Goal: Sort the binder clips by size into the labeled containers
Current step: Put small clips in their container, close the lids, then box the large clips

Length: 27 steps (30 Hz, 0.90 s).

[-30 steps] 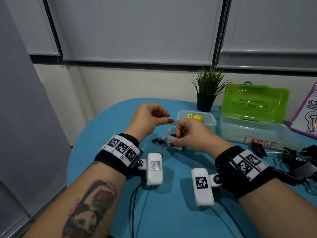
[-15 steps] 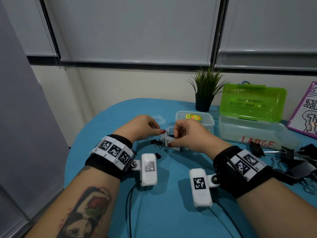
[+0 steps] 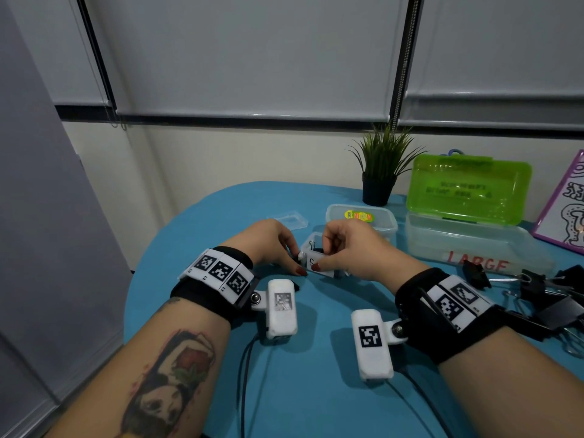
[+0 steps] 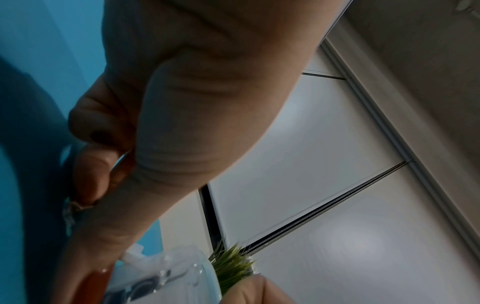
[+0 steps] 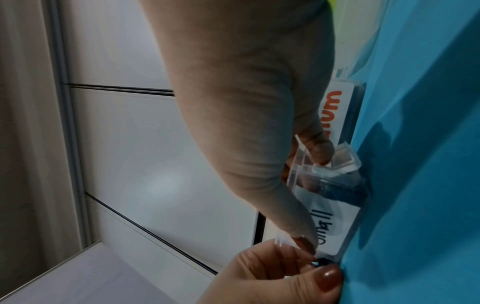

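While the right hand (image 3: 347, 248) grips the small clear plastic box labelled "Small" (image 5: 335, 218) at its near wall, probably steadying it, the left hand (image 3: 271, 248) pinches at a tiny black binder clip (image 5: 323, 261) beside its left corner. Clips inside; count unclear. Large black binder clips (image 3: 543, 295) lie unsorted, right of the open clear tub marked "LARGE" (image 3: 474, 248).

We looked out over a round blue tabletop (image 3: 189, 235), its curved edge falling away on the left. Behind it ran a cream wall (image 3: 221, 159), and above that we had pale grey roller blinds (image 3: 252, 52) pulled down over the windows, dark frames (image 3: 407, 49) standing between them and a bead chain (image 3: 402, 74) hanging beside one. A grey panel (image 3: 34, 216) filled the left edge. At the back of the tabletop stood a small potted plant (image 3: 380, 172) in a black pot. The light was soft and even, leaving faint bright patches on the blinds.
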{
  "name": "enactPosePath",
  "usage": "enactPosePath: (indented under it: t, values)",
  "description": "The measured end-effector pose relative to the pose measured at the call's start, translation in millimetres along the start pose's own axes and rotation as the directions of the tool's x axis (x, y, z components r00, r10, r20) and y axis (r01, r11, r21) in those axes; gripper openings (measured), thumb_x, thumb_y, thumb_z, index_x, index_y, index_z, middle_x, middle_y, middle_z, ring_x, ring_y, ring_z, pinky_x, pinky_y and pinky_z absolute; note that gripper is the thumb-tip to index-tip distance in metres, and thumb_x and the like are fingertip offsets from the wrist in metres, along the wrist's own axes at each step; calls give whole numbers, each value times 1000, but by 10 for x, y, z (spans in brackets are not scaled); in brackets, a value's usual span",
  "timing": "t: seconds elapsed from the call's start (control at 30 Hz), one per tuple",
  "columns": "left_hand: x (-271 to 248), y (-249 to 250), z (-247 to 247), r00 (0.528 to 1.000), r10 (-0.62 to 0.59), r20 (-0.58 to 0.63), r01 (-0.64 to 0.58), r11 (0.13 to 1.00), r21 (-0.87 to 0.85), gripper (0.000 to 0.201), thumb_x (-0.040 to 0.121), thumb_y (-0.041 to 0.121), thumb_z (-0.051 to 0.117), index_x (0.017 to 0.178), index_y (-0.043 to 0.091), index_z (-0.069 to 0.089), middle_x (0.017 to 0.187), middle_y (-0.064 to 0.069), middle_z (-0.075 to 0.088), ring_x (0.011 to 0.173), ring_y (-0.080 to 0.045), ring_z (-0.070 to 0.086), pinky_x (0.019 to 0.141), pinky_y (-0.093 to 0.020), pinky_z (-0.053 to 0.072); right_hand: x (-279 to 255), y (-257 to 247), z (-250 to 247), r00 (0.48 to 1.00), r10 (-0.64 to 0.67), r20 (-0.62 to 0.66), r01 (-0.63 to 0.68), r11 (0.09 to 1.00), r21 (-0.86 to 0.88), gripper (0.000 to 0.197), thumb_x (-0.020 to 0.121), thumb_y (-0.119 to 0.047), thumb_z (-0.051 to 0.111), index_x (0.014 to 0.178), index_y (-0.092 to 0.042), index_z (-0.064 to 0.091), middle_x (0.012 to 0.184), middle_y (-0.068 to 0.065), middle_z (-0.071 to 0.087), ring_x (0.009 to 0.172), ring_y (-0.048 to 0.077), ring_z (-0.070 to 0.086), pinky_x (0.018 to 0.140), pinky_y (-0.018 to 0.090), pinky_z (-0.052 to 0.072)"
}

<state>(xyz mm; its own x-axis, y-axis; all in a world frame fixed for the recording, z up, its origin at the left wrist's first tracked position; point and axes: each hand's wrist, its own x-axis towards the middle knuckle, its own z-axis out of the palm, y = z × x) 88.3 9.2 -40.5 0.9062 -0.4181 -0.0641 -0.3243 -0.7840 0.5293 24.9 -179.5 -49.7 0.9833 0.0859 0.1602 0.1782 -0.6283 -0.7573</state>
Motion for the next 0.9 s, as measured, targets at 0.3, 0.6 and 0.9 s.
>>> enactPosePath:
  t: [0.3, 0.6, 0.9]
  values:
    - [35, -33, 16, 998, -60, -16, 59, 997, -44, 38, 53, 31, 97, 83, 20, 76, 79, 3, 68, 70, -13, 58, 64, -24, 47, 16, 17, 10, 1000, -2, -2, 2, 1000, -23, 35, 64, -12, 90, 68, -17, 56, 64, 7, 57, 54, 18, 49, 53, 33, 42]
    - [-1, -14, -8, 996, -88, -5, 87, 990, -108, 28, 67, 32, 91, 86, 20, 74, 66, 9, 67, 46, 1, 54, 43, -11, 39, -2, -4, 3, 1000, -2, -5, 2, 999, -54, 34, 65, -12, 90, 70, -16, 57, 66, 6, 58, 56, 16, 50, 53, 31, 43]
    - [1, -53, -159, 914, -66, -400, -180, 818, -546, 22, 75, 22, 87, 79, 17, 66, 72, 0, 61, 59, -8, 53, 44, -18, 44, -55, -74, -41, 997, -30, -77, 17, 987, -159, 31, 66, -20, 91, 74, -15, 61, 72, -5, 55, 56, 11, 52, 50, 24, 43]
